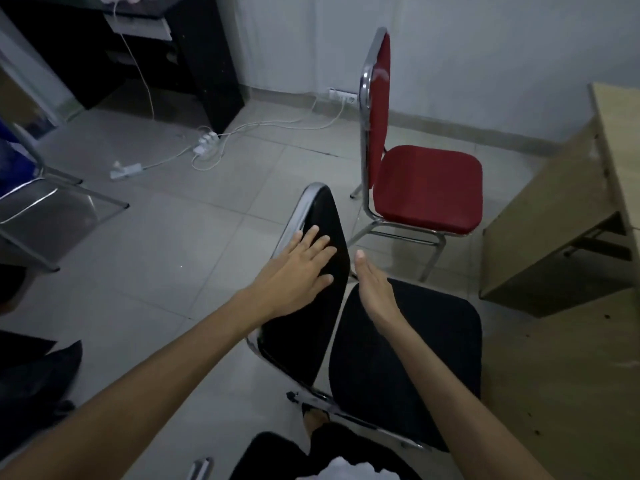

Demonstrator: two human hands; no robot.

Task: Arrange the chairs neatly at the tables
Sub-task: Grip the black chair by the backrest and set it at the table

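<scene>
**Hands on the black chair**

Grey floor tiles [145, 271] run to a pale wall, white cables strewn across them. At centre the black chair [405, 355] faces a wooden table [554, 237] on the right. Left hand [298, 271] lies flat, fingers spread, on its backrest, gripping nothing. Right hand [375, 289] hovers open, edge-on, above the seat. Just beyond stands a red chair [429, 188], also facing the table.

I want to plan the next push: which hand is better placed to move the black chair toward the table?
Probably the left hand: it lies flat on the black chair's backrest. The right hand is open above the seat, touching nothing visibly.
</scene>
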